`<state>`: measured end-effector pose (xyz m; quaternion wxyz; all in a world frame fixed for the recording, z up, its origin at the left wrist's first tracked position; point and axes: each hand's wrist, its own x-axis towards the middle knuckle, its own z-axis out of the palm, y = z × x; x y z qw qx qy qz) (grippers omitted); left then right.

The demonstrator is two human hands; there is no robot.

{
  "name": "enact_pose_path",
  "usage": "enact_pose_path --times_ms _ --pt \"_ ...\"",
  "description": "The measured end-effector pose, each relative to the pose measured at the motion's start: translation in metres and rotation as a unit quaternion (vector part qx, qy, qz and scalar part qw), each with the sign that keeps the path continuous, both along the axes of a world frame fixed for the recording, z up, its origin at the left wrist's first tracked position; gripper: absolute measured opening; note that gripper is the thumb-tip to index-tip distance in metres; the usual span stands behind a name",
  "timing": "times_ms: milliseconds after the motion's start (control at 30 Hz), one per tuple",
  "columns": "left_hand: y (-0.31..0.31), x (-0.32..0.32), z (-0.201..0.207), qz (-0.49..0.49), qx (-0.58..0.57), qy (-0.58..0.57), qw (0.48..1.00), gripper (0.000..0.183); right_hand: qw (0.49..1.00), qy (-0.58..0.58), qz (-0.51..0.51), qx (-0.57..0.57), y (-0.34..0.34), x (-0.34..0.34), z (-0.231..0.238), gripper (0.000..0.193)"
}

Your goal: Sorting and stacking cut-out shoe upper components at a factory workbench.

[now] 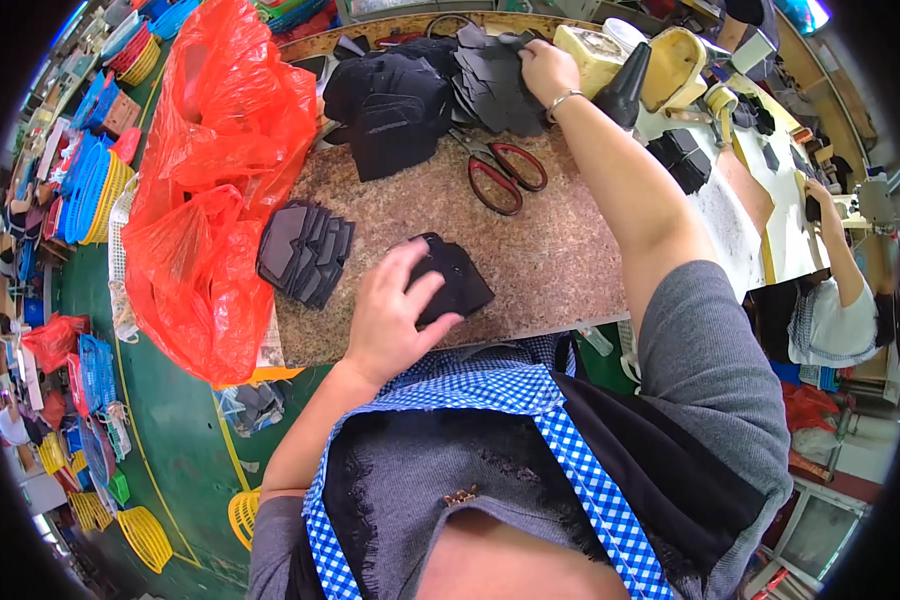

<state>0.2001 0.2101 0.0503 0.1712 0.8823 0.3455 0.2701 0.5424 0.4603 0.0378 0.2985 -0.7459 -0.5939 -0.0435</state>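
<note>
My left hand (pixel 395 312) lies with its fingers spread on a black fabric piece (pixel 460 285) near the table's front edge. Reaching far forward, my right hand (pixel 548 72) pinches at the right edge of a pile of dark grey cut pieces (pixel 495 85); its fingertips are partly hidden. Left of that pile is a heap of black fabric pieces (pixel 390 100). Red-handled scissors (pixel 505 175) lie in front of the piles, blades partly under them. Beside my left hand sits a fanned stack of dark grey pieces (pixel 305 252).
A large red plastic bag (pixel 215 190) hangs over the table's left side. At the back right stand a black cone-shaped nozzle (pixel 625 88), a yellowish container (pixel 673 68) and a stack of black pieces (pixel 680 160). Another person's arm (pixel 842 245) reaches in at the far right. Colored baskets (pixel 90 190) line the left.
</note>
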Motion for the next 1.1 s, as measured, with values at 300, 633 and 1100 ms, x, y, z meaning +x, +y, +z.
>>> enact_pose_path --times_ms 300,633,1100 --pt "0.027 0.022 0.011 0.057 -0.130 -0.146 0.979 0.033 0.921 0.332 0.077 0.189 -0.102 -0.050 0.033 0.019" --pt "0.177 0.092 0.014 0.144 0.105 -0.198 0.964 0.106 0.775 0.562 0.190 0.217 -0.143 -0.052 0.099 0.014" --pt "0.091 0.076 0.035 -0.023 -0.455 -0.373 0.808 0.034 0.657 0.731 0.184 0.003 -0.170 -0.096 0.071 0.016"
